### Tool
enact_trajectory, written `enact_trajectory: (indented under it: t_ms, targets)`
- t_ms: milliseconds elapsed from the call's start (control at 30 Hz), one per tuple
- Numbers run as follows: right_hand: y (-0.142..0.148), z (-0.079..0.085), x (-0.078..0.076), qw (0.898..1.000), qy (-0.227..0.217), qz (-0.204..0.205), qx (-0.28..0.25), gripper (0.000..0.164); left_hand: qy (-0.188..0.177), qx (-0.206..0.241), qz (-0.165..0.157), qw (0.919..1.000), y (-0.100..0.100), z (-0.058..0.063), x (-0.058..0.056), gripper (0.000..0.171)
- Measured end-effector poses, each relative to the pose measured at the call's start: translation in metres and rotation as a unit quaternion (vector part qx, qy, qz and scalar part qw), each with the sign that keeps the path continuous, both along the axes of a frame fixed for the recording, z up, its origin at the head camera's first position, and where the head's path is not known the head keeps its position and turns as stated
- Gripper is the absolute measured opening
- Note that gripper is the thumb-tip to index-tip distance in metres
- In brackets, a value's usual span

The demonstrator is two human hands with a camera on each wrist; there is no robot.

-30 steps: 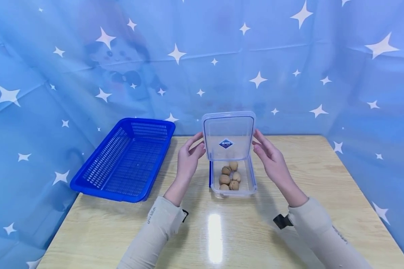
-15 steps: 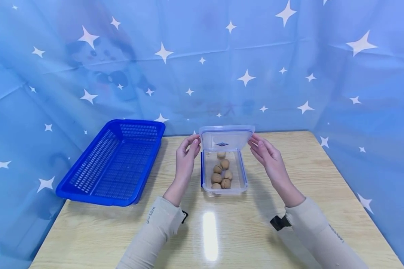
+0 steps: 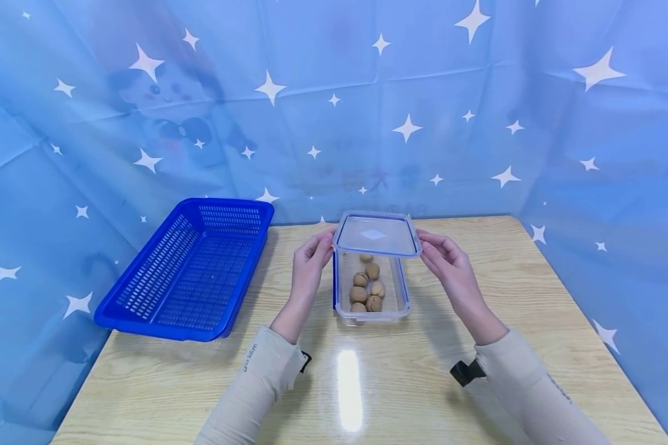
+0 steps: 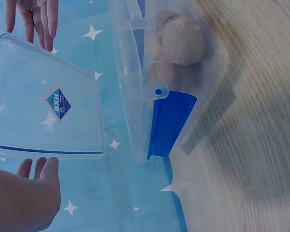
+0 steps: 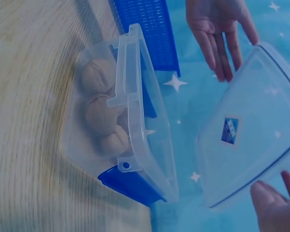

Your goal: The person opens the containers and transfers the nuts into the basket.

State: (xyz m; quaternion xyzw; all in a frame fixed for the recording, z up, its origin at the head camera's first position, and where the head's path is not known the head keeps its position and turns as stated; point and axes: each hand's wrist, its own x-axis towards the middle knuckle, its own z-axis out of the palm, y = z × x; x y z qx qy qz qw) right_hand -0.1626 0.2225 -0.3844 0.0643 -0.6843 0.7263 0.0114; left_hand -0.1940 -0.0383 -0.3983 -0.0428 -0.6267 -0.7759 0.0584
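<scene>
You hold the lid [image 3: 373,235] by opposite sides, clear of the box [image 3: 402,285].

Your left hand [image 3: 308,266] grips its left edge and your right hand [image 3: 452,264] its right edge, thumbs and fingers drawn in narrow; in the head view it lies across the box's far end, and the wrist views show a gap between the two. Walnuts [image 3: 359,294] sit inside the box on the table [image 3: 512,296]; the blue basket [image 3: 200,284] stands to your left, well apart.
</scene>
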Motion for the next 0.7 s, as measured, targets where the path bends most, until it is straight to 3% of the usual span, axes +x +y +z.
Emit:
enact_trajectory:
  t_ms: [200, 467, 700]
  targets:
    - [0.008, -0.002, 0.000, 1.000, -0.008, 0.015, -0.015, 0.052, -0.023, -0.021, -0.013, 0.9994, 0.001, -0.003, 0.002, 0.038]
    - [0.013, -0.006, -0.003, 0.996, 0.020, 0.050, -0.067, 0.053, -0.038, -0.048, -0.049, 0.9970, -0.005, -0.005, 0.004, 0.042]
    - [0.010, -0.011, -0.006, 0.998, 0.010, 0.046, -0.051, 0.053, -0.052, -0.070, -0.037, 0.9955, -0.010, -0.005, 0.005, 0.044]
